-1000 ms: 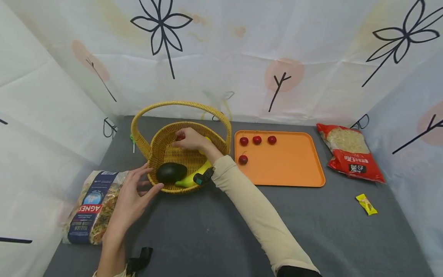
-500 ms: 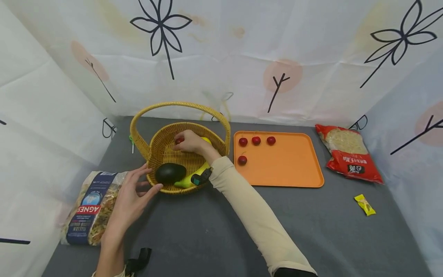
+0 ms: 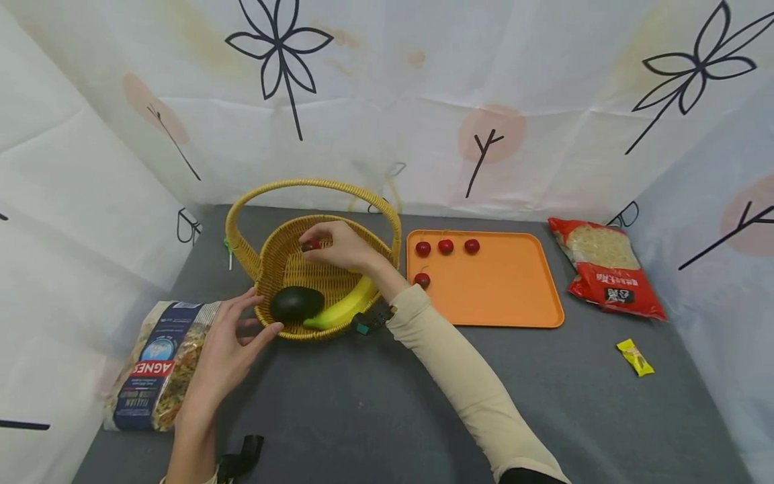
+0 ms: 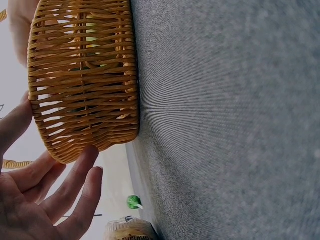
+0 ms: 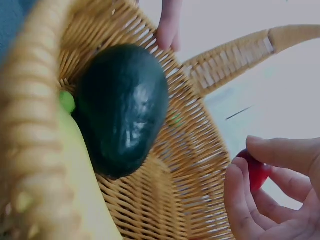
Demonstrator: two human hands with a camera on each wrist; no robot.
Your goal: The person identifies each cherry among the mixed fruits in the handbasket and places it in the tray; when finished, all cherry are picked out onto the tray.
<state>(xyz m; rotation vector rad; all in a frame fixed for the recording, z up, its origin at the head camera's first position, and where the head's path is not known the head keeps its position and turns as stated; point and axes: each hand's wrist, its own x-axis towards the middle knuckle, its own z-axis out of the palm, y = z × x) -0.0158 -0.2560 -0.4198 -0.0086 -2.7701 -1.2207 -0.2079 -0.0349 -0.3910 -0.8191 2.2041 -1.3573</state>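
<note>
In the head view my right hand [image 3: 347, 249] is over the inside of the yellow wicker basket [image 3: 296, 269], pinching a red cherry [image 5: 258, 174] between thumb and fingers. My left hand [image 3: 232, 343] holds the basket at its near left side, thumb at the front rim and fingers along the outer wall. A dark green avocado [image 3: 296, 304] and a yellow banana [image 3: 345, 308] with a green tip lie inside the basket. My right forearm partly overlaps the basket's right side in the head view.
Right of the basket lies an orange tray [image 3: 496, 289] with several cherries [image 3: 445, 247]. A red noodle bag [image 3: 611, 269] and a yellow wrapped sweet [image 3: 635, 357] are further right. A pasta bag [image 3: 160, 366] lies beside my left forearm; a green lollipop [image 3: 228, 252] is behind the basket's left side.
My right hand has shifted slightly and turned within the basket, so the cherry in its fingers and more of the banana now show. The left hand stays at the rim.
</note>
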